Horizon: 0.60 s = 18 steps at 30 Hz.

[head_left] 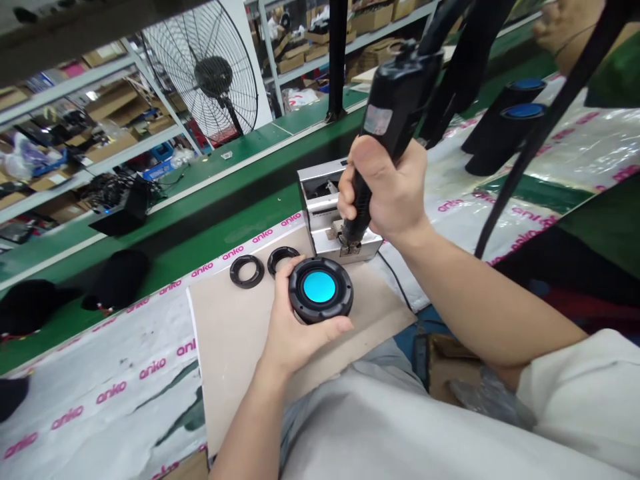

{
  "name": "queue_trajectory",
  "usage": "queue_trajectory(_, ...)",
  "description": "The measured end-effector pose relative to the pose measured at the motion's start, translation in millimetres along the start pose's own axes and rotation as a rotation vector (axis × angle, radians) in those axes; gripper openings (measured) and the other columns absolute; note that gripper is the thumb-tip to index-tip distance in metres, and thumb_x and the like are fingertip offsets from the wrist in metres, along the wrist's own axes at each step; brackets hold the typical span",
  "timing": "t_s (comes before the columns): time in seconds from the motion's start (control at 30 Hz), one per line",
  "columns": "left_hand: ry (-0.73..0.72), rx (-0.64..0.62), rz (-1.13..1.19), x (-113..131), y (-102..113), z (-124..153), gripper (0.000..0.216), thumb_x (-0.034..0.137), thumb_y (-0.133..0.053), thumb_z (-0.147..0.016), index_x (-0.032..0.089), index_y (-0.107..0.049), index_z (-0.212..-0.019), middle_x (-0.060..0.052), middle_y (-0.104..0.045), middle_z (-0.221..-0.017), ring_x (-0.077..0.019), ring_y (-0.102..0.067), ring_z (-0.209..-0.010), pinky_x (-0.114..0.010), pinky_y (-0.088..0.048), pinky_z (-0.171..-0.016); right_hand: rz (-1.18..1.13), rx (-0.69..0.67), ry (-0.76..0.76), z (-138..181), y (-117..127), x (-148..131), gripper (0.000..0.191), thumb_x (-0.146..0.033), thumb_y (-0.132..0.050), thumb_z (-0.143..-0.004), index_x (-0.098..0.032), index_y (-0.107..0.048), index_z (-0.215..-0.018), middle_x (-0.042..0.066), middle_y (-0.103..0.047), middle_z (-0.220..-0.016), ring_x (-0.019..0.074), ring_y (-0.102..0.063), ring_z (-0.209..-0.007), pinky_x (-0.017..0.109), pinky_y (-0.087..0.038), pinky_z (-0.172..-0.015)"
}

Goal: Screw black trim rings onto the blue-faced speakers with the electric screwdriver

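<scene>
My left hand (293, 327) is closed around a round black speaker (320, 288) with a bright blue centre, its face turned up toward me. Small dark holes dot its black rim. In my right hand (393, 190) is a black electric screwdriver (385, 113), tip down. That tip is at the front of a silver screw feeder (325, 190); whether a screw is on it I cannot tell. Just left of the speaker lie two black rings, one whole in view (247, 271) and the other (280, 257) partly covered by my left fingers.
Brown cardboard (235, 347) lies under the work on a printed sheet (125, 373). Black speaker bodies with blue ends (523, 111) stand at right, near another person's hand (555, 30). A dark strap or cable (530, 160) hangs there. Behind the green conveyor (215, 227) stands a fan (213, 77).
</scene>
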<state>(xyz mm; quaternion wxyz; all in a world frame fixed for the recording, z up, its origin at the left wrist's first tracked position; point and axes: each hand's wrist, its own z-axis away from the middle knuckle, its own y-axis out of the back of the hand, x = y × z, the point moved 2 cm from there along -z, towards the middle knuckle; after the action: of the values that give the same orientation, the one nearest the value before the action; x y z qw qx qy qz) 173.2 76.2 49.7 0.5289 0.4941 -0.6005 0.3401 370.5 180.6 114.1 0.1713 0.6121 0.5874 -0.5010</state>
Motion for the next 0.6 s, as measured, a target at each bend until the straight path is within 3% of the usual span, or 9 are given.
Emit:
queue_trajectory(0.07,0.01,0.0,0.0,-1.3,0.2,0.2,0.105,0.071,-0.101,-0.064,0.027,-0.048,-0.144,-0.015,-0.066,-0.146,-0.0385,-0.07,-0.135,-0.053,-0.057,-0.117,0.002,-0.057,-0.07,3.7,1.3,-9.1,0.069,-0.092,-0.07,-0.067,-0.029,-0.048,-0.082,-0.004,-0.043,-0.051,0.012,-0.03,-0.051,0.035,-0.023,-0.057)
queue_trajectory(0.17,0.026,0.001,0.013,-2.6,-0.4,1.7,0.107,0.071,-0.102,-0.063,0.027,-0.048,-0.144,-0.015,-0.066,-0.147,-0.0389,-0.07,-0.136,-0.054,-0.056,-0.119,-0.03,-0.292,-0.201,15.3,-1.9,-33.6,0.064,-0.087,-0.074,-0.063,-0.03,-0.05,-0.082,-0.001,-0.046,-0.052,0.0207,-0.051,-0.064,0.038,-0.035,-0.062)
queue_trajectory(0.23,0.032,0.003,0.02,-2.3,-1.2,2.9,0.107,0.069,-0.103,-0.061,0.027,-0.048,-0.144,-0.015,-0.067,-0.146,-0.0391,-0.07,-0.136,-0.054,-0.055,-0.119,-0.085,-0.43,-0.277,25.1,-8.7,-49.8,0.064,-0.091,-0.067,-0.062,-0.032,-0.054,-0.083,0.0,-0.045,-0.051,0.028,-0.062,-0.078,0.041,-0.044,-0.065)
queue_trajectory(0.33,0.042,0.004,0.034,0.0,-2.8,4.0,0.107,0.067,-0.105,-0.06,0.027,-0.049,-0.143,-0.014,-0.07,-0.143,-0.0385,-0.071,-0.134,-0.054,-0.056,-0.118,-0.157,-0.508,-0.344,36.7,-26.1,-69.8,0.067,-0.096,-0.057,-0.062,-0.032,-0.057,-0.083,0.0,-0.045,-0.05,0.0314,-0.07,-0.084,0.044,-0.053,-0.065)
queue_trajectory(0.5,0.056,-0.012,0.098,5.1,-5.6,3.7,0.106,0.064,-0.106,-0.061,0.027,-0.05,-0.143,-0.011,-0.073,-0.139,-0.036,-0.073,-0.13,-0.053,-0.059,-0.114,-0.166,-0.51,-0.399,42.9,-62.4,-105.6,0.066,-0.095,-0.049,-0.072,-0.031,-0.058,-0.085,-0.004,-0.042,-0.048,0.0248,-0.072,-0.066,0.035,-0.055,-0.054)
queue_trajectory(0.6,0.05,-0.018,0.088,8.1,-5.9,4.1,0.105,0.066,-0.105,-0.06,0.026,-0.052,-0.141,-0.011,-0.073,-0.138,-0.0363,-0.073,-0.128,-0.053,-0.06,-0.111,-0.136,-0.532,-0.422,44.8,-79.7,-130.4,0.065,-0.093,-0.04,-0.08,-0.03,-0.055,-0.083,-0.007,-0.036,-0.043,0.0182,-0.057,-0.04,0.028,-0.045,-0.04)
